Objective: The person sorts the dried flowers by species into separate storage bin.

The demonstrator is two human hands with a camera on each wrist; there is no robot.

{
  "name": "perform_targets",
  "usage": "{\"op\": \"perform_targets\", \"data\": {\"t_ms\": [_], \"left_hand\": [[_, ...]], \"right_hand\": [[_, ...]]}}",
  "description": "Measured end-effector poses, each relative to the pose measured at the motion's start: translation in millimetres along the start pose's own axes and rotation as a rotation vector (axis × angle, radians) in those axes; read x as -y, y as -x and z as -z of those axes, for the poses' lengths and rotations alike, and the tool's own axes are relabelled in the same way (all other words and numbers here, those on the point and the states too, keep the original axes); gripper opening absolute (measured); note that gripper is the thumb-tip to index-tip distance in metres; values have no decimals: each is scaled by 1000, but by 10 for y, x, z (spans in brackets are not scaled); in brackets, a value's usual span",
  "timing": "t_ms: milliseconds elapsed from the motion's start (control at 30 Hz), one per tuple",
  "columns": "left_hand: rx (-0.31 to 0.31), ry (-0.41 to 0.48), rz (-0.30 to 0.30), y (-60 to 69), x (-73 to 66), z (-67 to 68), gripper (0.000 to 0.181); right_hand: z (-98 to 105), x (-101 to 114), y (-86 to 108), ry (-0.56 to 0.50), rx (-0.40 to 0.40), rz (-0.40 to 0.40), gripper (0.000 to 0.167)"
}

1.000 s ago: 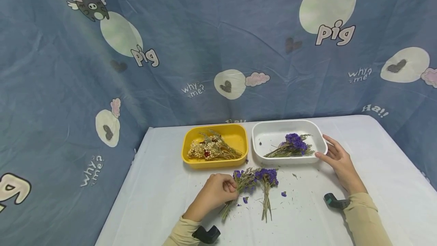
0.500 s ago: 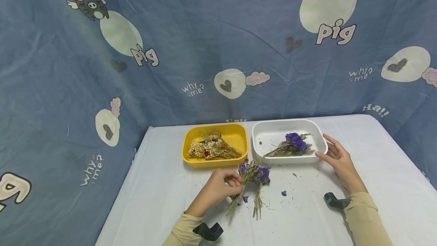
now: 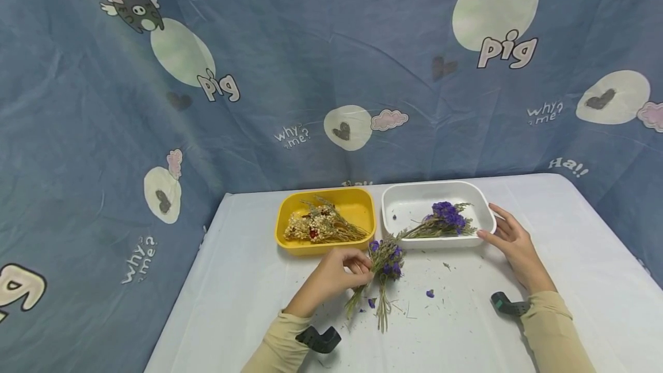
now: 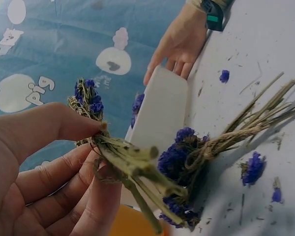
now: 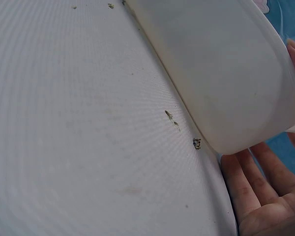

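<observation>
My left hand point(image 3: 335, 278) pinches a bunch of dried purple flowers point(image 4: 130, 162) between thumb and fingers, its cut stems towards the left wrist camera. A second purple bunch point(image 3: 383, 307), tied with twine, lies on the white table; its flower heads overlap the held bunch in the head view. My right hand point(image 3: 518, 252) rests against the right end of a white tray point(image 3: 409, 206), thumb at the rim and fingers fairly straight along the end wall. One more purple bunch point(image 3: 446, 217) lies inside that tray.
Left of the white tray stands a yellow tray point(image 3: 305, 250) with dried cream and red flowers point(image 3: 316, 226). Loose purple petals point(image 3: 430, 293) and bits of stem are scattered on the table. A blue printed cloth point(image 3: 290, 73) hangs behind the table.
My left hand has moved away from me and slightly right with its bunch. The second bunch has shifted left along the table with its heads under the held one. My right hand has stayed put.
</observation>
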State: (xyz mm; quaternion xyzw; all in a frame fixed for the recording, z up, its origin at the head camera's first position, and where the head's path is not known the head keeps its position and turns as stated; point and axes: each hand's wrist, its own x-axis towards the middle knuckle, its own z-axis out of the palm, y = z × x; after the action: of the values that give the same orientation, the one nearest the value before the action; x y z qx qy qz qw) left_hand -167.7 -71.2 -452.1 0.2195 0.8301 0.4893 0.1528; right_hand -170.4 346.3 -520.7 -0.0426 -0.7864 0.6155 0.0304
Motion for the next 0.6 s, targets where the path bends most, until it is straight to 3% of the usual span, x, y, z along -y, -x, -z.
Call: {"op": "perform_targets", "data": {"t_ms": [233, 600], "left_hand": [[14, -3, -18, -134, -50, 33, 12], [7, -47, -51, -490, -183, 101, 11]], "right_hand": [[-5, -3, -2, -19, -3, 15, 82], [-8, 18, 4, -26, -4, 17, 81]]}}
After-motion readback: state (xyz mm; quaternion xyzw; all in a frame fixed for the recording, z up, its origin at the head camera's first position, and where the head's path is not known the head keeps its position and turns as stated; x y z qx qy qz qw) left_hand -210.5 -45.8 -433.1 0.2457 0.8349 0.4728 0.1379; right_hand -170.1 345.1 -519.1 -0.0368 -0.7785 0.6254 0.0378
